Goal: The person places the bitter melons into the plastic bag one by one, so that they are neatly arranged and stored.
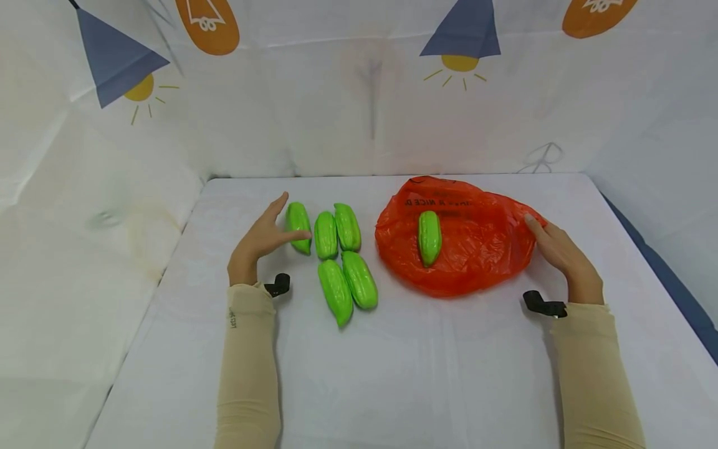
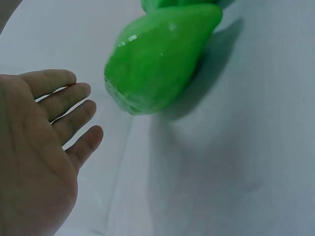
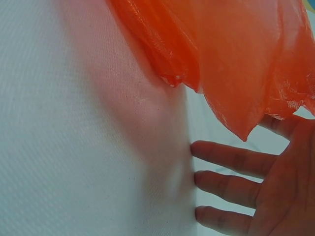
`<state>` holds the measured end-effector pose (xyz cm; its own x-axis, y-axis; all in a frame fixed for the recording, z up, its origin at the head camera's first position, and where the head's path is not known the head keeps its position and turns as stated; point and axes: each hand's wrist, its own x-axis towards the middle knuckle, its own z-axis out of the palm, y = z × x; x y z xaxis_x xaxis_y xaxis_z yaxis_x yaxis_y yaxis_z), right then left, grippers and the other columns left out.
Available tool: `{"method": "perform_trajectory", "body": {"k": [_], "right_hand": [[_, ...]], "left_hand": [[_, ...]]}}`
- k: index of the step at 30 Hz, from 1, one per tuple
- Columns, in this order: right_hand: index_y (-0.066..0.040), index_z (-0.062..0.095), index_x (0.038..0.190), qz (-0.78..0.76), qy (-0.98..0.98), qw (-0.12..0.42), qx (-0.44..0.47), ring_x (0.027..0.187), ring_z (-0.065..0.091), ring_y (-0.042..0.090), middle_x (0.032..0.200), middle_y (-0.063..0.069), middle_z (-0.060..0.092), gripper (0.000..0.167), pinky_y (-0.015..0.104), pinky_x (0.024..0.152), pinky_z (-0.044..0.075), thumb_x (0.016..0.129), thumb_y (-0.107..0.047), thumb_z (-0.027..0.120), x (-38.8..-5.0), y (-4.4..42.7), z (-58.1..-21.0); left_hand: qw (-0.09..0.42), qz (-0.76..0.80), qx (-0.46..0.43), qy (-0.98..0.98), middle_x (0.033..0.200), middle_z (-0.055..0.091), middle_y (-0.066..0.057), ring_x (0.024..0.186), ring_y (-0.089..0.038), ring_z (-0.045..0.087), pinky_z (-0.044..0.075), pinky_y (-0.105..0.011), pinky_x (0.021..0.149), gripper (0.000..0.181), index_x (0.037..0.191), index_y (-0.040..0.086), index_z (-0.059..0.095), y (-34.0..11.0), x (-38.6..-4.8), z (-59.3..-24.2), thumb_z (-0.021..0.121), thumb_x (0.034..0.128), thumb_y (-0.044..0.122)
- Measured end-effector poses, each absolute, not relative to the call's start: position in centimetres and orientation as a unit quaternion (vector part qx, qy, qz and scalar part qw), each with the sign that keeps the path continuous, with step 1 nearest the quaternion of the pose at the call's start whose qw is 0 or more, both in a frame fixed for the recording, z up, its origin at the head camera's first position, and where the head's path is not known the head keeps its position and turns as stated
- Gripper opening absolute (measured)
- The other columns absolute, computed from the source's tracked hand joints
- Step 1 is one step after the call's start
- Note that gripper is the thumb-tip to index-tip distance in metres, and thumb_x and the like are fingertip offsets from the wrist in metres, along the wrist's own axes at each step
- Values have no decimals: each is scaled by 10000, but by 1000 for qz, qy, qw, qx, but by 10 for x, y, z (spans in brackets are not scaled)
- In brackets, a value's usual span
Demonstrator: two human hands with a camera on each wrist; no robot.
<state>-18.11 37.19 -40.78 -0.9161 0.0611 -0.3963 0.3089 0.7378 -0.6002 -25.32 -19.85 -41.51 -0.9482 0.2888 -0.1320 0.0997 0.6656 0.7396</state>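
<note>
My left hand is spread beside the leftmost glossy green gourd-like vegetable, thumb and fingers apart with nothing held between them. In the left wrist view, a gap shows between its fingers and the green vegetable. At the right edge of a red plastic bag, my right hand pinches the plastic with the thumb on top. The right wrist view shows the bag hanging over the index finger, other fingers straight. One green vegetable lies on the flattened bag.
Several more green vegetables lie between the left hand and the bag, among them one at the front and one at the back. A white cloth covers the table. A white curtain with printed lamps stands behind.
</note>
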Motion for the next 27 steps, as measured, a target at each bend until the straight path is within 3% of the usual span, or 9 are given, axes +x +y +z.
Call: {"method": "perform_trajectory", "body": {"k": [9, 14, 27], "right_hand": [[-3, -22, 1554, -345, 916, 179, 96, 1406, 141, 559, 1558, 347, 132, 924, 765, 1052, 193, 960, -696, 117, -181, 372, -408], [-8, -15, 1556, -345, 917, 177, 96, 1408, 143, 556, 1556, 347, 143, 926, 762, 1059, 185, 956, -702, 113, -182, 373, -408], [-6, -17, 1556, -347, 915, 182, 99, 1408, 139, 556, 1555, 345, 146, 930, 766, 1052, 190, 955, -703, 118, -182, 374, -409]], "left_hand": [[155, 402, 120, 894, 1657, -26, 10, 1530, -288, -11, 68, -567, 1218, 1211, 1589, 195, -2, -204, -258, -433, 831, 750, 458], [146, 414, 131, 889, 1654, -33, 7, 1530, -273, -21, 55, -538, 1228, 1225, 1587, 163, 1, -203, -259, -436, 863, 739, 362], [124, 393, 145, 899, 1656, -27, -52, 1528, -285, -11, 56, -513, 1234, 1275, 1583, 101, 1, -206, -259, -439, 898, 700, 309]]}}
